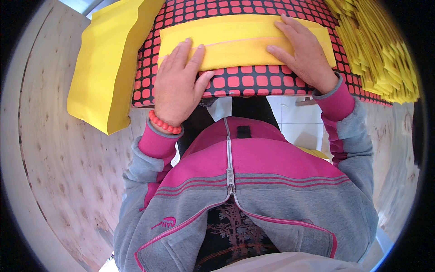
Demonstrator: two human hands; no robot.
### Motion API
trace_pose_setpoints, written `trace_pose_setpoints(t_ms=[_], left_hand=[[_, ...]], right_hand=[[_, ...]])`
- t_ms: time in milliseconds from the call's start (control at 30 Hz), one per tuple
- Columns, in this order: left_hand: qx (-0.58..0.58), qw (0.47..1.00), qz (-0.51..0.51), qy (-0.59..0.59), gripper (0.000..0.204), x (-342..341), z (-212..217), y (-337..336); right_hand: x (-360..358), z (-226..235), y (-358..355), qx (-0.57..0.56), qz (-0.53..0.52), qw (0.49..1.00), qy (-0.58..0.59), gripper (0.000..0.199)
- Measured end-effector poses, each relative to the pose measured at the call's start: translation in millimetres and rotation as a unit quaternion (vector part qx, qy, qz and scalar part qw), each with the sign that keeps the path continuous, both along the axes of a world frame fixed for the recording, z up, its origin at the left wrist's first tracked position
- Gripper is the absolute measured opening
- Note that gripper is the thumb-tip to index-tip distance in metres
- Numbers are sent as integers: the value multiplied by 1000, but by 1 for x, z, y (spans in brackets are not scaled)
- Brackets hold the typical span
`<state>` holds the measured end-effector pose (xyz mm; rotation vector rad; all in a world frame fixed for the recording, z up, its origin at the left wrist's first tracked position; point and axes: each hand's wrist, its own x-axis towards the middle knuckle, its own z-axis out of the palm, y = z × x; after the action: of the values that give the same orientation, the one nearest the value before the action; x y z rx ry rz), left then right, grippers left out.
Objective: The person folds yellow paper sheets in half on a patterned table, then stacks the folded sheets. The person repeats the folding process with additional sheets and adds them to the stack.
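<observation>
A long yellow folded sheet (235, 43) lies crosswise on a table covered in a red and black checked cloth (247, 81). A thin pale line runs along its length. My left hand (177, 84), with a red bead bracelet at the wrist, rests with fingers stretched onto the sheet's left part. My right hand (306, 52) lies with spread fingers on the right part of the sheet. Both hands are open and press or rest on the surface; neither grips anything.
At the left, a stack of yellow sheets (108, 59) hangs over the table's edge. A thick pile of folded yellow pieces (378, 54) stands at the far right. Pale wooden boards (68, 172) flank me on both sides. White floor tiles (294, 113) show below the table.
</observation>
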<state>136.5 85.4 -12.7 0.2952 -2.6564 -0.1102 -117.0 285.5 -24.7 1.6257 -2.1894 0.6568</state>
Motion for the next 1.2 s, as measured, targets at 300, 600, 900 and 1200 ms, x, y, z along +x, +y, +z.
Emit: trace_pose_setpoints(t_ms=[300, 600, 900, 1200], left_hand=[[13, 999, -41, -6, 53, -34, 8, 10], [4, 999, -32, 4, 62, -117, -23, 5], [-47, 998, 23, -41, 74, -105, -31, -29], [-23, 995, 21, -96, 69, -104, -26, -30]], right_hand=[[4, -8, 0, -4, -21, 999, 31, 61], [5, -7, -1, -14, -20, 1000, 11, 59], [9, 9, -20, -14, -38, 999, 23, 47], [45, -7, -109, 41, -65, 997, -26, 33]])
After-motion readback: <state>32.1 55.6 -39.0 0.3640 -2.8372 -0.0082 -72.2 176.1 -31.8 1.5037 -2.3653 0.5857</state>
